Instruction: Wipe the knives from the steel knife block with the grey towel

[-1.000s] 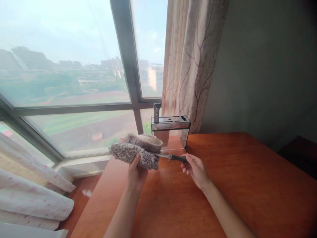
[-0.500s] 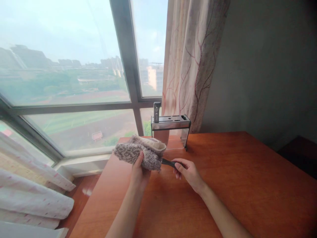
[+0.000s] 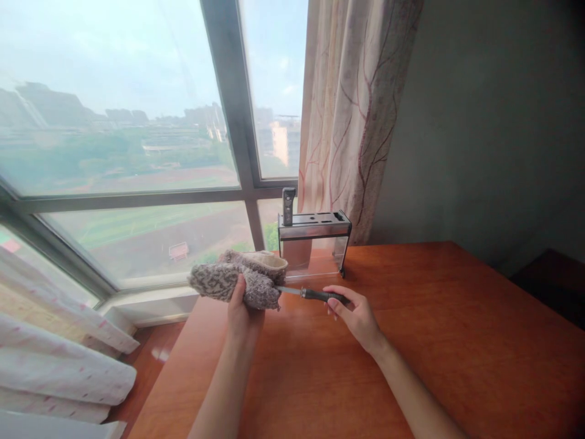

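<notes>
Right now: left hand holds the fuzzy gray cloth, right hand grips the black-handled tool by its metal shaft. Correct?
Not the shaft: the head view shows the right hand gripping the black-handled tool by its handle; the metal shaft shows between handle and cloth. The left hand does hold the fuzzy gray cloth.

- The person's left hand (image 3: 245,317) grips a grey fuzzy cloth (image 3: 256,289).
- The right hand (image 3: 359,317) holds a slim tool (image 3: 317,295) by its dark handle; the pale shaft meets the cloth, its tip hidden.
- Behind, a clear-sided stand (image 3: 315,230) rests on the bench (image 3: 457,323), beside a curtain (image 3: 351,103).
</notes>
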{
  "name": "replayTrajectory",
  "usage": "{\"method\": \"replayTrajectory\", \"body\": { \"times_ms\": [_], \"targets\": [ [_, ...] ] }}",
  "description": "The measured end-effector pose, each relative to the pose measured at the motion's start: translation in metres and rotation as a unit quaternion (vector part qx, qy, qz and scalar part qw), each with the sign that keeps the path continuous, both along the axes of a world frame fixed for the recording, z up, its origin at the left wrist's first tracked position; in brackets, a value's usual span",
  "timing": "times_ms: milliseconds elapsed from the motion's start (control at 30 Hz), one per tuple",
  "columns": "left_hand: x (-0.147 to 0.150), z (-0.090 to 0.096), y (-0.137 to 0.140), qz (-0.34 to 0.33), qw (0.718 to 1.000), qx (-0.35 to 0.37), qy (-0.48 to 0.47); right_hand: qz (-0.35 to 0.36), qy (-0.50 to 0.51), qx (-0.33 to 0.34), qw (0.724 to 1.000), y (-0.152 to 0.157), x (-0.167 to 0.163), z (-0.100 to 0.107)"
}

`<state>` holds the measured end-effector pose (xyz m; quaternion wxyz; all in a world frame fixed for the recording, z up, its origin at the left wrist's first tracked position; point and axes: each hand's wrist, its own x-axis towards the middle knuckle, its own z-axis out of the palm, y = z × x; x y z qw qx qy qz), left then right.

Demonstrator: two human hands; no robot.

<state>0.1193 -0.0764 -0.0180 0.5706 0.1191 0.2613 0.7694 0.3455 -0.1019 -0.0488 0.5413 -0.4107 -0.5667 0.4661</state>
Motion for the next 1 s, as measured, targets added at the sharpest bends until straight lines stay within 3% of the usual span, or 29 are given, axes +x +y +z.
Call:
{"method": "replayTrajectory", "body": {
  "times_ms": [233,467,867,1000],
  "targets": [
    [0.014,-0.012,-0.003,-0.074,0.993,-0.04,0.088,-0.013,-0.061,0.091,0.994,-0.002,-0.006,0.002],
    [0.035,-0.02,-0.011,-0.198,0.973,-0.09,0.075,-0.01,-0.089,0.161,0.983,-0.003,-0.01,0.006],
    [0.047,-0.025,-0.018,-0.226,0.967,-0.109,0.046,-0.022,-0.117,0.239,0.964,-0.002,-0.01,-0.003],
    [0.044,-0.022,-0.016,-0.207,0.97,-0.122,0.03,-0.012,-0.114,0.209,0.971,-0.006,-0.013,-0.005]
  ]
}}
